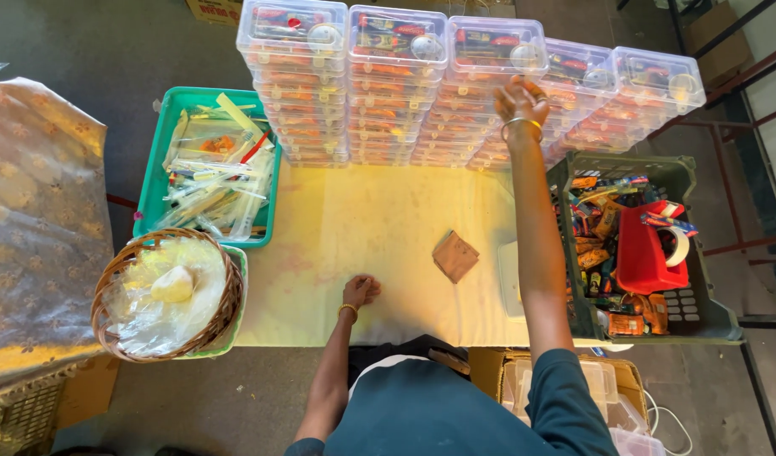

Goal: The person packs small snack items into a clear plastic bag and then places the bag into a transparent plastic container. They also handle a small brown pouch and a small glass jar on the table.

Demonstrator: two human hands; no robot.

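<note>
Right hand (521,101) fingertips hidden (behind stacked boxes (489,93)); grasp unclear.

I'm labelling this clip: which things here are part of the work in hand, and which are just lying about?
In hand:
right hand on the stacked clear boxes
left hand, closed, on the yellow table

Lying about:
green tray of packets
wicker basket
brown square piece
dark crate with red bin

5 stacks of clear plastic boxes (396,93) line the table's far edge; colourful packets (603,228) fill the dark crate (700,312).
</note>
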